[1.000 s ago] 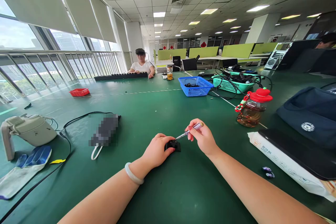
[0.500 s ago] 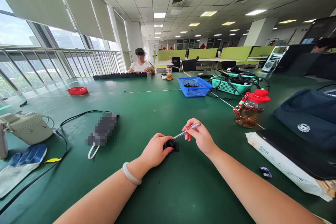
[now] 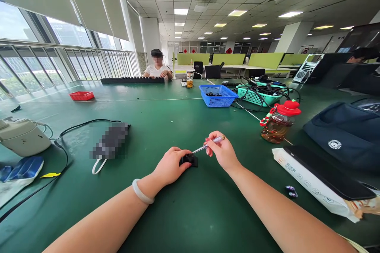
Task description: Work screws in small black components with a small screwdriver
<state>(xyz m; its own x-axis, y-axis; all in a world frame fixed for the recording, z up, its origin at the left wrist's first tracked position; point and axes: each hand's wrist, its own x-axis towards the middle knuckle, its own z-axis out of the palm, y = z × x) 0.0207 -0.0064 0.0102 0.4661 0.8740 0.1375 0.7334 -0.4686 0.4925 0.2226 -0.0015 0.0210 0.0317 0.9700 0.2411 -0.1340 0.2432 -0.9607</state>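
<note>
On the green tabletop (image 3: pixel 166 205), a small black part (image 3: pixel 189 159) lies under my left hand (image 3: pixel 172 165). My thumb and fingers are closed on its left side and hold it in place. My right hand (image 3: pixel 221 150) grips a screwdriver (image 3: pixel 207 145) with a pale, clear handle and a thin metal shaft. The shaft slants down to the left, and its tip meets the upper edge of the black part. Exactly what the tip touches is too small to make out.
To the right stand a red-lidded bottle (image 3: pixel 282 122), a white packet (image 3: pixel 314 185) with a black phone on it, and a dark bag (image 3: pixel 344 134). Farther back are a blue basket (image 3: pixel 218 97) and a green basket (image 3: pixel 258 95) of cables. A person (image 3: pixel 157 69) sits opposite.
The camera view has shifted slightly, so everything sits a little farther left. Both hands keep their grip, and the screwdriver tip stays at the black part.
</note>
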